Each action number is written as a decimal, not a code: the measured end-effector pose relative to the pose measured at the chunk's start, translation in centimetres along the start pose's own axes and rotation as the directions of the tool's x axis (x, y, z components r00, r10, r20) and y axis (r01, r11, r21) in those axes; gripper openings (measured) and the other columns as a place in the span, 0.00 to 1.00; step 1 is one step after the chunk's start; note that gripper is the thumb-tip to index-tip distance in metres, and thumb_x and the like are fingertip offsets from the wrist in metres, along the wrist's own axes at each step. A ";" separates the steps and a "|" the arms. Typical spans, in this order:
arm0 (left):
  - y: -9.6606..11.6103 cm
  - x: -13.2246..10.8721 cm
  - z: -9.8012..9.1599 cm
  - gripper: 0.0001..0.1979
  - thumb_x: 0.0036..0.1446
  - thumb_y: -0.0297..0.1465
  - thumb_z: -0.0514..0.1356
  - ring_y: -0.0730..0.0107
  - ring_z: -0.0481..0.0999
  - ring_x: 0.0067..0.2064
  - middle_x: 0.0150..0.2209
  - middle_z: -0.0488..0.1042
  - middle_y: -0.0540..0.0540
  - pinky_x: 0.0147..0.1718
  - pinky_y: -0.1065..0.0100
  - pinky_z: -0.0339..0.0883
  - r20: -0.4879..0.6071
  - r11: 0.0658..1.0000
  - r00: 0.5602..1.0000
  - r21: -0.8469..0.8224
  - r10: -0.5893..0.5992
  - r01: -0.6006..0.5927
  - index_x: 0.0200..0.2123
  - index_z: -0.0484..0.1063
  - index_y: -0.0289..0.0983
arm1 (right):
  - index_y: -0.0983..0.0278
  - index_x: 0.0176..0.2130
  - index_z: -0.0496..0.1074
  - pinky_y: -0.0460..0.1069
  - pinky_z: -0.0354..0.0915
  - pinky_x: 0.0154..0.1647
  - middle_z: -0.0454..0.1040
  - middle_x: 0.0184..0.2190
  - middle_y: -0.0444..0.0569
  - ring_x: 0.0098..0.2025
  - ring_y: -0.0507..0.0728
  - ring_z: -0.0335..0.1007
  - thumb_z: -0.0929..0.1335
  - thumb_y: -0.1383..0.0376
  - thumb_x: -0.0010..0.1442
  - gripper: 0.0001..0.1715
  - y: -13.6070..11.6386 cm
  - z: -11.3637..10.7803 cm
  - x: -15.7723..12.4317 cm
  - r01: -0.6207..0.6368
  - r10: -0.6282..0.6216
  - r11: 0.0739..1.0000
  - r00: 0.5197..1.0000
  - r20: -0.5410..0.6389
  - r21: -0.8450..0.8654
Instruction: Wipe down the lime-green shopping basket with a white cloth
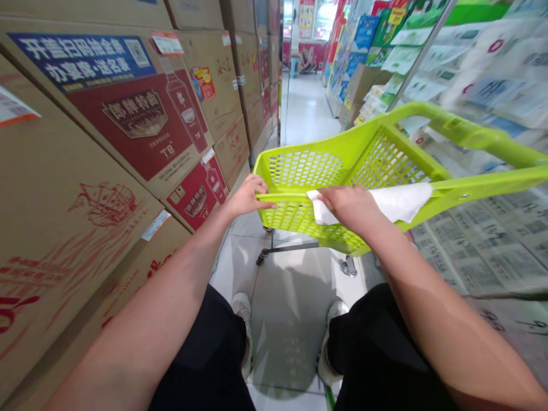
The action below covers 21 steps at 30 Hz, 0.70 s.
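Observation:
A lime green plastic shopping basket (377,154) on a wheeled frame stands in front of me in a shop aisle. My left hand (248,196) is closed around the near rim of the basket at its left corner. My right hand (349,206) presses a white cloth (400,201) onto the same rim, fingers curled over it. The cloth spreads to the right along the rim. Both my forearms reach forward from the bottom of the view. My knees in black trousers and my white shoes show below.
Stacked brown cardboard boxes (128,131) with red labels line the left side. Shelves with packaged goods (483,85) run along the right. The tiled aisle floor (306,108) stretches ahead. The basket's long green handle (471,134) extends to the right.

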State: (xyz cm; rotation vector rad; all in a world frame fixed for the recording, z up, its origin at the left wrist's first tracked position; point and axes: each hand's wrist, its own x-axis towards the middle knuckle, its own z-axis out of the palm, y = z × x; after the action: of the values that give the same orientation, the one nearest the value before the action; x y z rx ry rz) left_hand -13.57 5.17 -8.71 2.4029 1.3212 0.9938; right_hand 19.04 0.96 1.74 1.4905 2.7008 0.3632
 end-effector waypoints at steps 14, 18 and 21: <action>2.1 -0.2 0.5 0.14 0.52 0.45 0.76 0.55 0.71 0.55 0.45 0.78 0.46 0.64 0.50 0.60 0.097 0.999 0.994 -0.010 -0.049 0.050 0.36 0.85 0.43 | 0.58 0.57 0.78 0.52 0.68 0.46 0.84 0.54 0.53 0.53 0.64 0.82 0.57 0.54 0.80 0.25 -6.8 0.8 4.3 0.206 -0.206 0.963 0.978 -0.019 0.171; 0.9 -0.6 -0.7 0.15 0.53 0.45 0.74 0.52 0.73 0.59 0.51 0.78 0.43 0.68 0.47 0.58 0.103 1.000 0.994 -0.005 -0.024 0.024 0.29 0.81 0.40 | 0.56 0.57 0.80 0.54 0.68 0.46 0.84 0.53 0.54 0.51 0.66 0.82 0.56 0.50 0.80 0.29 -4.9 -0.3 3.4 0.058 -0.075 0.984 0.992 0.097 0.170; -0.3 -0.9 -1.6 0.21 0.50 0.47 0.74 0.46 0.70 0.67 0.57 0.78 0.41 0.71 0.43 0.56 0.081 0.998 0.995 0.003 -0.062 0.062 0.22 0.72 0.39 | 0.56 0.55 0.81 0.55 0.67 0.44 0.85 0.50 0.57 0.49 0.67 0.83 0.53 0.49 0.79 0.34 -1.9 -0.8 1.7 -0.049 0.039 0.993 0.995 0.092 0.106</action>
State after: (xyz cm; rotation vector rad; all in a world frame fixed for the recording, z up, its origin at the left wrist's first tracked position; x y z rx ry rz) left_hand -15.11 4.40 -8.09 2.3604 1.3592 0.8704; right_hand 16.38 1.28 2.27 1.5554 2.6601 0.1495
